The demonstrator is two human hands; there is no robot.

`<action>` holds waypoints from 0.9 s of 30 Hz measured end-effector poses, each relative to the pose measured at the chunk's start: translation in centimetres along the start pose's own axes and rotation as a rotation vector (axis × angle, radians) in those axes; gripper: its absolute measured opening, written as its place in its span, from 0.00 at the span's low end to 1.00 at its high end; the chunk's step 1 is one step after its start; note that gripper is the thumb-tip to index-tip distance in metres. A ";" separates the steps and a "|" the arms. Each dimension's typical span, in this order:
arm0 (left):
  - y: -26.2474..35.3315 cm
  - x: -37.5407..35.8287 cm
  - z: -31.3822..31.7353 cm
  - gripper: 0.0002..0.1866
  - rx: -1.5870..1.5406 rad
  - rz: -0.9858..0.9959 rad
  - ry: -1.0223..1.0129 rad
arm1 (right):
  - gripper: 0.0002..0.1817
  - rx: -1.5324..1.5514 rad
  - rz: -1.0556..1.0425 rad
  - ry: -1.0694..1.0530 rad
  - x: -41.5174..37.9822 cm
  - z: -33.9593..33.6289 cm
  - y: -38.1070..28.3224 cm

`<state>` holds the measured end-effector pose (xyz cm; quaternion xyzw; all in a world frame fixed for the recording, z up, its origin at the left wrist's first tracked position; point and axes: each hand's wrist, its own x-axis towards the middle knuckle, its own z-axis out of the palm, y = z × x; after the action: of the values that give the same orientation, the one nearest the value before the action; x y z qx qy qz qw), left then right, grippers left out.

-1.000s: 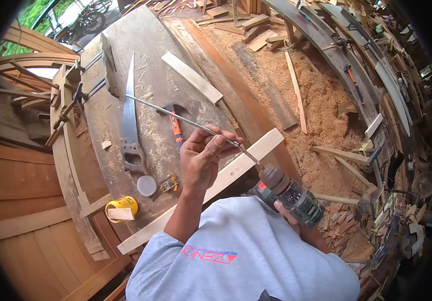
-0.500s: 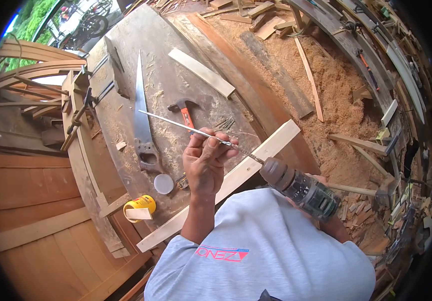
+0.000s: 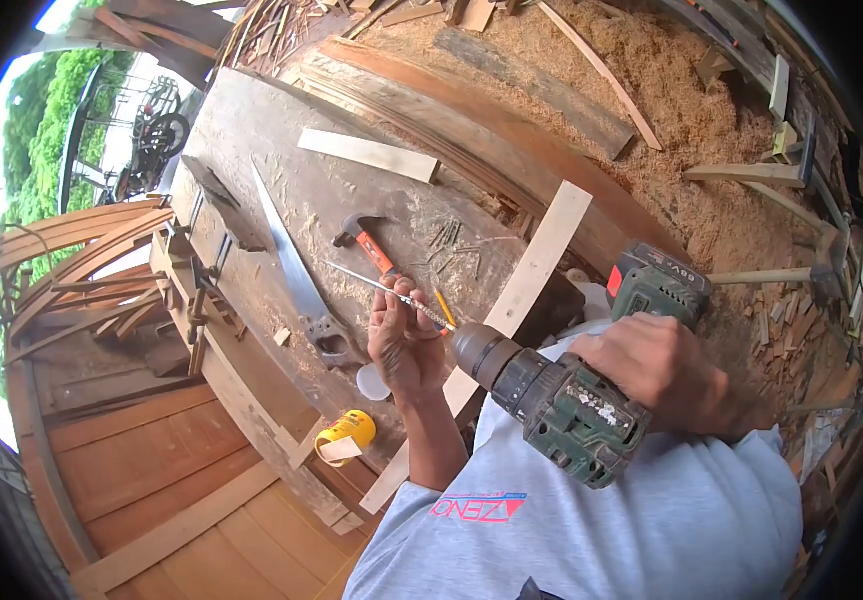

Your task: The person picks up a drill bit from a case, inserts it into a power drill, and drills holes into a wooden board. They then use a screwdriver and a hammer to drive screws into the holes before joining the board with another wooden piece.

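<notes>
My left hand [image 3: 403, 350] pinches a thin metal rod [image 3: 359, 276] between thumb and fingers. The rod meets the spiral bit [image 3: 435, 314] of a green cordless drill [image 3: 561, 400], right at the fingertips. My right hand [image 3: 641, 360] is wrapped around the drill's handle, its battery sticking out beyond the knuckles. Behind the left hand lie a claw hammer [image 3: 373, 250] with an orange handle and a yellow pencil [image 3: 445, 306]. A handsaw [image 3: 296, 268] rests to the left of them. Under the drill's front end runs a pale wooden strip [image 3: 543, 262].
Nails [image 3: 448, 248] lie heaped on the dusty workbench [image 3: 241, 120]. A short pale board [image 3: 369, 156] is farther back. Near my left forearm are a yellow container [image 3: 351, 428] and a white round lid [image 3: 372, 383]. Sawdust [image 3: 696, 120] and offcuts cover the ground at right.
My view has turned and shifted. The drill now appears larger and more level, with my right hand plainly visible on its handle. My left hand keeps the rod at the bit.
</notes>
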<state>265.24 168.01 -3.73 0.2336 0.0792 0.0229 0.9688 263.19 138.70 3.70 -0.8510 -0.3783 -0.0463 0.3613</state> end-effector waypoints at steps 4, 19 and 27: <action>-0.6 0.4 0.8 0.13 0.055 0.032 0.057 | 0.22 -0.009 0.009 -0.029 -0.2 -0.5 0.5; -3.4 5.9 -10.7 0.20 2.429 -0.374 0.180 | 0.14 -0.022 0.580 0.006 -8.5 -2.1 3.8; -17.5 6.6 -3.9 0.28 2.073 -0.066 -0.369 | 0.11 0.003 0.697 -0.045 -5.6 -2.4 3.1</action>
<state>271.22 154.71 -16.13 0.9454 -0.0823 -0.1185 0.2923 261.77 132.29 1.65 -0.9293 -0.0728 0.0992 0.3482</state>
